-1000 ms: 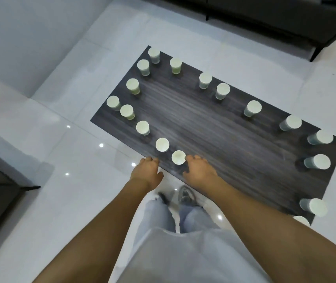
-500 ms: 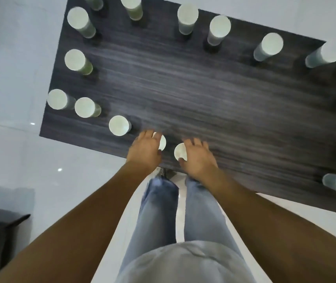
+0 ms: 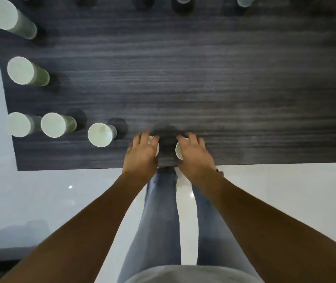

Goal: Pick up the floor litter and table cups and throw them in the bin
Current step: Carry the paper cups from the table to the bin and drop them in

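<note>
Both hands are down at the table's (image 3: 183,78) near edge: left hand (image 3: 141,153) curls over one cup (image 3: 156,147), right hand (image 3: 194,154) wraps another cup (image 3: 178,151) just beside it.

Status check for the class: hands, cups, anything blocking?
Left hand grips a cup. Right hand grips its neighbour. Both cups at table near edge. Nothing blocking.

You face a worktop (image 3: 183,78) of dark wood-grain, matt with fine streaks. Your cups (image 3: 99,135) look like pale paper, matt on their flat tops. The floor (image 3: 61,201) is glossy pale tile, throwing back small lights. Your jeans (image 3: 159,221) are soft blue denim cloth.
</note>
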The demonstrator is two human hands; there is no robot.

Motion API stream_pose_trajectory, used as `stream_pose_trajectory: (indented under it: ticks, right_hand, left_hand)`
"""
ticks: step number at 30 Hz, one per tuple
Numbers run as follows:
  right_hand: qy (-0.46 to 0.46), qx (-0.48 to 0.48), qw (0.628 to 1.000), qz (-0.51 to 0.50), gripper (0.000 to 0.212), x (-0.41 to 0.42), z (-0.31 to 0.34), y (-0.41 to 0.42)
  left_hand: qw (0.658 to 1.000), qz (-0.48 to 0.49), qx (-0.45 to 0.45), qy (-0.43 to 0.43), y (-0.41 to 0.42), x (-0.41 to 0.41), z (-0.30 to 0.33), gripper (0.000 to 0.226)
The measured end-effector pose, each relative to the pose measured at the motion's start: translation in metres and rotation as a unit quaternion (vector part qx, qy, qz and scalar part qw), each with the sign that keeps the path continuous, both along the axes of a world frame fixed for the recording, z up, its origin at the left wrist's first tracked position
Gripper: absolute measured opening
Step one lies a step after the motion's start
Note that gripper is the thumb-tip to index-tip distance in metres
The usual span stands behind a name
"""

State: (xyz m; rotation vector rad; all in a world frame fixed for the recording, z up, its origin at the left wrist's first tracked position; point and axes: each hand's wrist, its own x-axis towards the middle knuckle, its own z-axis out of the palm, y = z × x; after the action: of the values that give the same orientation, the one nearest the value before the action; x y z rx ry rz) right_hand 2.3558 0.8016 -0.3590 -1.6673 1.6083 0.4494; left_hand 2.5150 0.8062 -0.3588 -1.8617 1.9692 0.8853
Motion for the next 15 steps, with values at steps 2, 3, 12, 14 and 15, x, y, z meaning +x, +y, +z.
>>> stream_pose_trajectory:
  ticks: [2, 3, 12, 14, 15]
  right_hand:
    - [-0.003, -0.001, 0.999, -0.038, 0.073, -0.006, 0.015, 0.003]
    - [-0.004, -0.005, 0.998, -0.058, 0.073, -0.010, 0.026, 0.003]
    - [0.003, -0.068, 0.976, -0.207, 0.067, -0.097, 0.134, 0.033]
    - [0.001, -0.081, 0.965, -0.250, 0.064, -0.126, 0.156, 0.053]
    - [0.000, -0.088, 0.958, -0.272, 0.064, -0.140, 0.166, 0.066]
  left_hand:
    - [0.999, -0.031, 0.008, -0.004, -0.003, -0.004, 0.014, 0.056]
    - [0.999, -0.045, 0.014, -0.003, -0.006, -0.008, 0.024, 0.057]
    - [0.974, -0.224, 0.023, 0.016, -0.033, -0.097, 0.131, 0.060]
    - [0.968, -0.248, 0.018, 0.021, -0.031, -0.132, 0.154, 0.058]
    - [0.965, -0.259, 0.014, 0.023, -0.027, -0.151, 0.165, 0.057]
